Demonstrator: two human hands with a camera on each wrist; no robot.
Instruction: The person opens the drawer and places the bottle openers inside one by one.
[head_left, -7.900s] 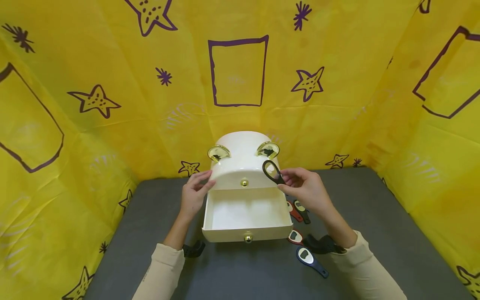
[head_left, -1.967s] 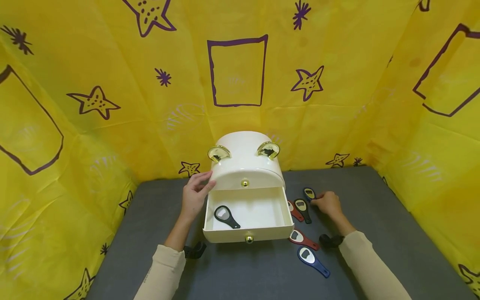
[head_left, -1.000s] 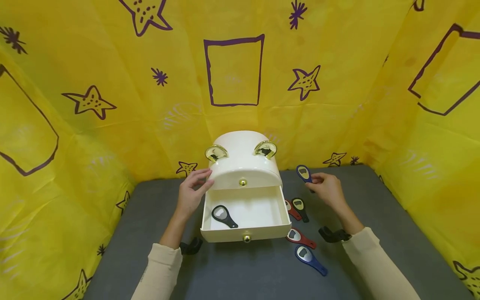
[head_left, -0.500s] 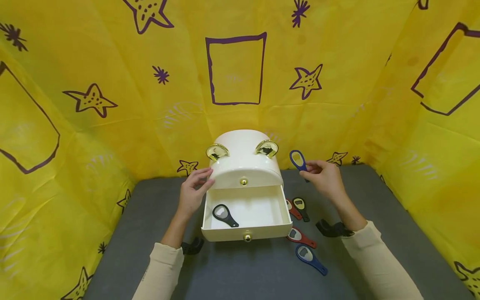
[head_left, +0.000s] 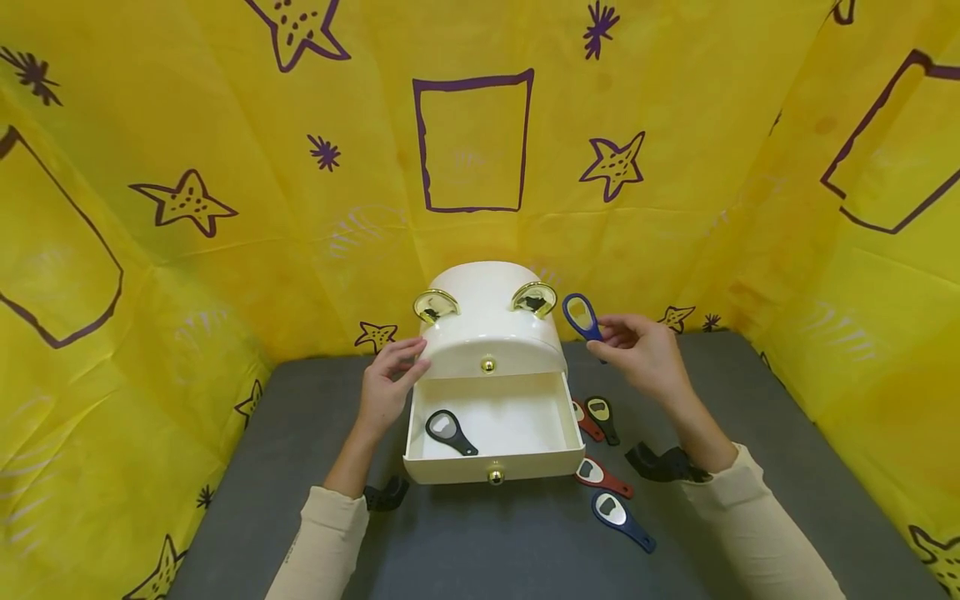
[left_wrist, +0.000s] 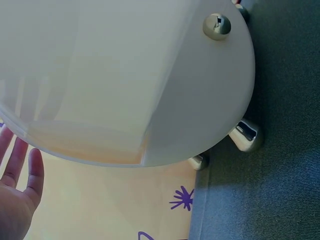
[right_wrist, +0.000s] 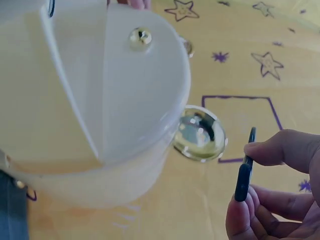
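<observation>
A white drawer chest with gold ears and gold knobs stands mid-table, its lower drawer pulled out. One black bottle opener lies inside at the drawer's left. My left hand rests its fingertips against the chest's upper left side, fingers loosely extended; in the left wrist view, part of this hand shows beside the chest wall. Beside the right ear, my right hand pinches a blue bottle opener between thumb and fingers, head end up. Edge-on, the opener appears in the right wrist view.
Several bottle openers lie on the grey table right of the chest: a black one, a red one partly hidden by the drawer, another red one and a blue one. Yellow patterned cloth surrounds the table.
The black opener, earlier in my right hand, now lies in the drawer. My right hand has picked a blue opener off the table, raised it and moved left. My left hand stayed put.
</observation>
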